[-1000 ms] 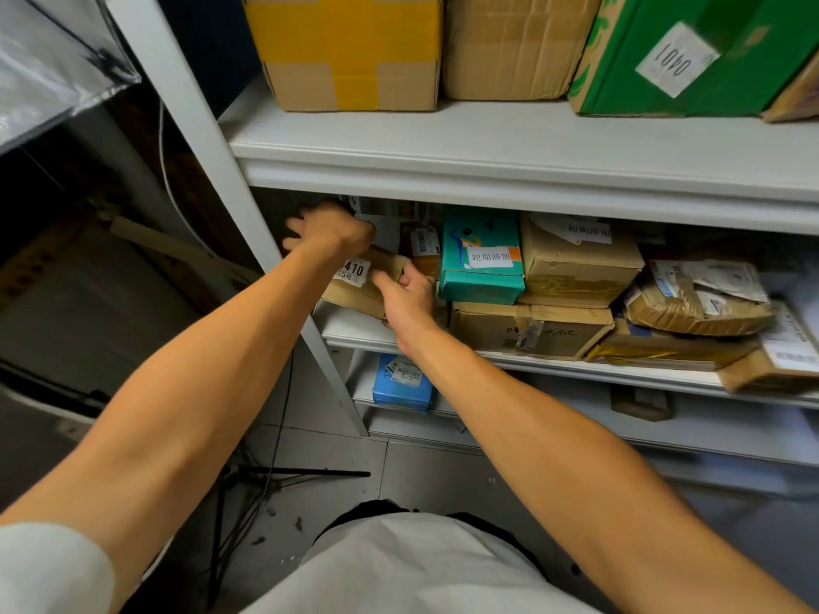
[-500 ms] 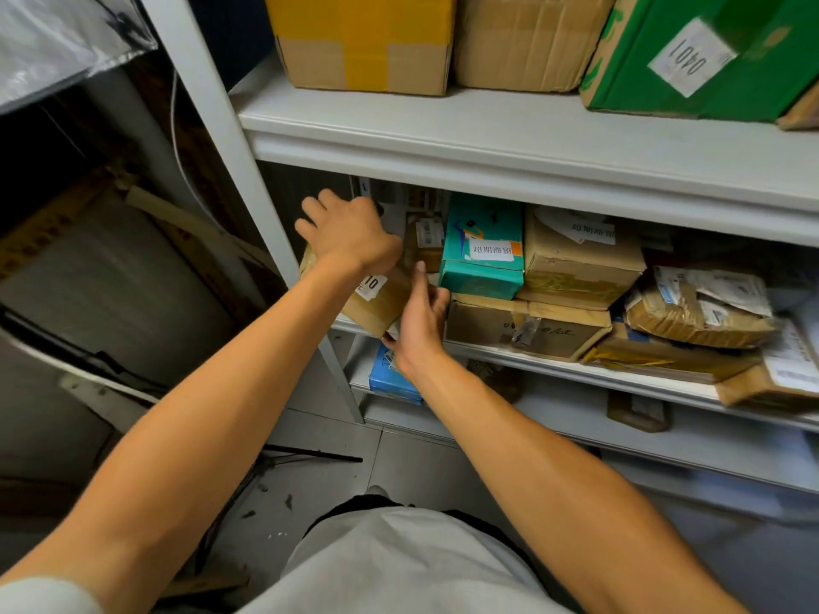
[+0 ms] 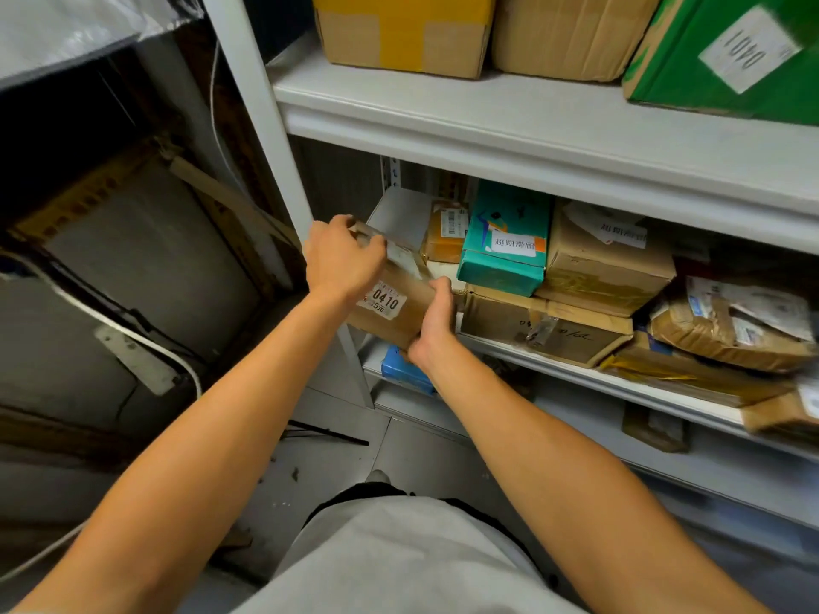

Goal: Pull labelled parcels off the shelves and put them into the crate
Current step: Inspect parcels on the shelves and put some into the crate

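A brown cardboard parcel [image 3: 399,299] with a white label reading 0410 is tilted at the left end of the middle shelf [image 3: 589,374], partly past its front edge. My left hand [image 3: 343,259] grips its upper left end. My right hand [image 3: 432,323] holds its lower right side, fingers curled around the edge. Other parcels stay on the shelf: a teal box [image 3: 505,241] with a white label, brown boxes [image 3: 607,263] and taped bundles [image 3: 727,330] to the right. No crate is in view.
The upper shelf [image 3: 532,126] carries a yellow-taped box [image 3: 399,28], a plain carton and a green box [image 3: 731,51] labelled 0401. A white upright post [image 3: 261,139] stands just left of my hands. A blue parcel [image 3: 401,370] lies on the lowest shelf. Cables and dark frames fill the left.
Both hands have drawn the 0410 parcel outward and toward me from the shelf's left end; its label now shows fully and my right hand has taken hold of its lower side.
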`<state>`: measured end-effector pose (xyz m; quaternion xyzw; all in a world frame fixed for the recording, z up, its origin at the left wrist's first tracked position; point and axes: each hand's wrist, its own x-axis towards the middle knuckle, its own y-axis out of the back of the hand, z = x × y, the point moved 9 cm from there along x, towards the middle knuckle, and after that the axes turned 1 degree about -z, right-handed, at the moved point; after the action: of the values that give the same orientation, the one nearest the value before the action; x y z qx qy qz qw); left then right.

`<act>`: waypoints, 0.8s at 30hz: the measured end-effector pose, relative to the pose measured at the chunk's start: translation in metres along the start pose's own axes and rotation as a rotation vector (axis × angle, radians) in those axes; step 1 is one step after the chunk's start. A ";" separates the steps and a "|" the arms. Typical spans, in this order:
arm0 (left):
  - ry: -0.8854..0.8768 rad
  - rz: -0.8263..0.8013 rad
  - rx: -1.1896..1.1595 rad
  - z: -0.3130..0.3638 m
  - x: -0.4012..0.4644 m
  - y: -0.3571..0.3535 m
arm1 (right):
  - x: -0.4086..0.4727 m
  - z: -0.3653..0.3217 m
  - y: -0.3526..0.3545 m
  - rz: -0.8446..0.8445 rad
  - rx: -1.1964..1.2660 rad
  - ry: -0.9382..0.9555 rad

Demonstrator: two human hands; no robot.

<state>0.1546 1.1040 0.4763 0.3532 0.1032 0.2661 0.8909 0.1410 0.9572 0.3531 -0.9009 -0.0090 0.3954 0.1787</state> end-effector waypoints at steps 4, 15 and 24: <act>0.229 -0.071 -0.246 -0.038 0.003 0.002 | -0.001 0.001 -0.001 -0.096 -0.044 -0.064; 0.557 -0.524 -0.487 -0.071 -0.006 -0.018 | 0.002 0.002 -0.001 -0.189 -0.104 -0.052; 0.459 -0.605 -0.646 -0.100 -0.010 -0.017 | 0.019 0.017 0.011 -0.265 -0.128 0.108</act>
<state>0.1161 1.1460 0.3921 -0.0545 0.3069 0.0849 0.9464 0.1406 0.9548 0.3255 -0.9214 -0.1434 0.3180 0.1715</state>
